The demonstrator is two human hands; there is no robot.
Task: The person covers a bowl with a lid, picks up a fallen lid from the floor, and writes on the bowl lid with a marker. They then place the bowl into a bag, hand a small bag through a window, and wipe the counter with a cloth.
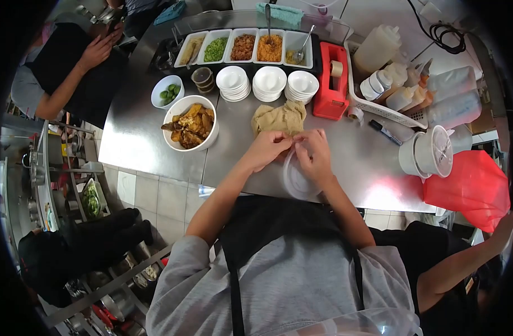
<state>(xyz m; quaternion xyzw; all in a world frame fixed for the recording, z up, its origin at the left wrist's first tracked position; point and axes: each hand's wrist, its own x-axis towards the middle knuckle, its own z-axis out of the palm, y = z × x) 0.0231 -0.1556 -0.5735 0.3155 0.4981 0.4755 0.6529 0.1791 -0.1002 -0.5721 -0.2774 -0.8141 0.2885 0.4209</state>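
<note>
A clear round plastic lid (pixel 297 182) is tilted on edge over the front of the steel table, close to my apron. My right hand (pixel 315 154) is closed on its upper edge, thumb bent inward. From the other side my left hand (pixel 267 150) pinches at the same edge, its fingertips almost meeting those of the right. Just beyond my fingers lies a crumpled tan cloth (pixel 279 117). To the left stands a white tub (pixel 169 141) filled with browned, sauced food pieces.
Behind the cloth stand stacks of small white bowls (pixel 233 78), below a row of topping trays (pixel 215 49). A red tape dispenser (pixel 330 84), a basket (pixel 396 115) of squeeze bottles, a marker (pixel 385 133) and plastic tubs (pixel 434 151) are rightward. People stand left and right; one holds a red bag (pixel 469 187).
</note>
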